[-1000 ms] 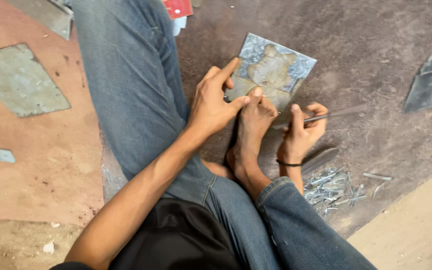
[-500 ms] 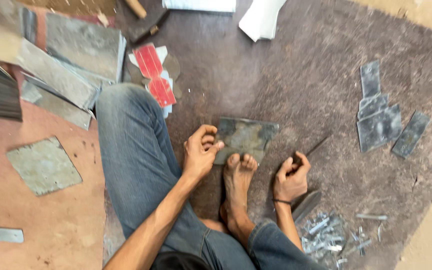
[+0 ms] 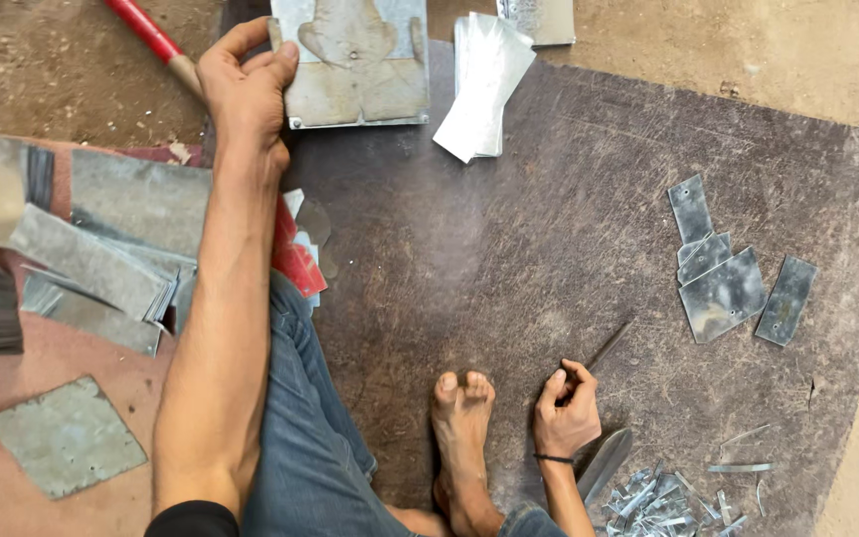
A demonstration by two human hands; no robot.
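Head view: your left hand point(image 3: 249, 85) is stretched out to 12 o'clock, fingers curled over the left edge of a square embossed metal plate point(image 3: 360, 65), thumb on top, so the plate is pinched at one edge only. The plate lies flat on the ground at the top of the frame, just past the far edge of the dark board point(image 3: 569, 249). Judgement: an edge pinch on thin sheet tends to flex it; a grip nearer the middle of the edge and a level carry would spare the relief. Your right hand point(image 3: 566, 413) sits at 5 o'clock beside your bare foot point(image 3: 461, 428), fingers closed round a thin metal tool point(image 3: 608, 348) whose tip points to 1 o'clock; keep that tip low and clear of the foot. Surface: scratched dark board on bare earth. Cut grey pieces point(image 3: 728, 268) lie at 3 o'clock, offcut slivers point(image 3: 658, 497) at 5 o'clock, folded shiny sheet point(image 3: 484, 80) at 12 o'clock just right of the plate. Stacked sheets point(image 3: 82, 268) sit at 9 o'clock on a reddish board point(image 3: 42, 358). A red-handled tool point(image 3: 146, 30) lies at 11 o'clock.
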